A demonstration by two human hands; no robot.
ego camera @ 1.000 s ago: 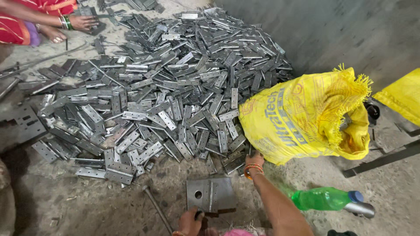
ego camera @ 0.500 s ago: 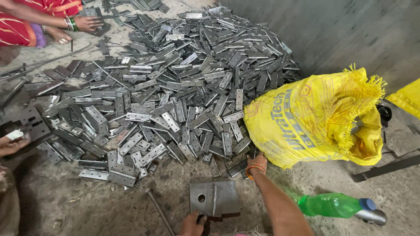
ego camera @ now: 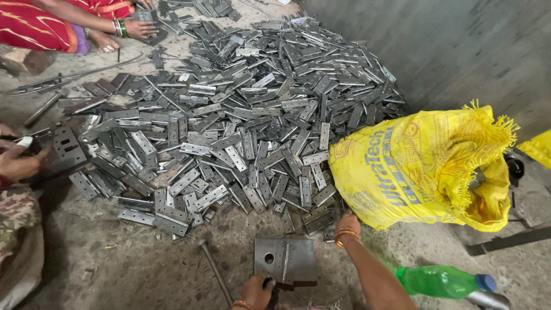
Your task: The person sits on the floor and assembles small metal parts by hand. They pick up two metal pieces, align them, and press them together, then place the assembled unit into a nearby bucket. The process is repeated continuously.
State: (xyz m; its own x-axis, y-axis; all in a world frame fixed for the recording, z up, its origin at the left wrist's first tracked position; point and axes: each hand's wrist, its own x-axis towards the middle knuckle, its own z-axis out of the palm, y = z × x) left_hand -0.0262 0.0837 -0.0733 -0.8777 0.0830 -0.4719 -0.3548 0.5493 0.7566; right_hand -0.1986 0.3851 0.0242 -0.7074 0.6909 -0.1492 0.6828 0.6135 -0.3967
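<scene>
A big heap of grey metal hinges point(ego camera: 241, 115) covers the concrete floor. In front of it lies a square steel plate point(ego camera: 285, 259) with a round hole and an upright ridge. My left hand point(ego camera: 256, 290) is at the plate's near edge, fingers curled around a small dark metal piece. My right hand point(ego camera: 346, 224), with bangles on the wrist, reaches to the hinges at the heap's near right edge, beside a yellow woven sack point(ego camera: 425, 166). Its fingertips are tucked among the hinges and hidden.
A thin metal rod point(ego camera: 215, 271) lies left of the plate. A green plastic bottle point(ego camera: 439, 281) rests by my right arm. Another person's hand point(ego camera: 20, 161) holds a plate at the left; a third person in red point(ego camera: 63, 26) works at the far left. A grey wall rises on the right.
The view has tilted so my left hand shows more. My right hand stays at the heap's edge. The other person's hand at the left has come into view.
</scene>
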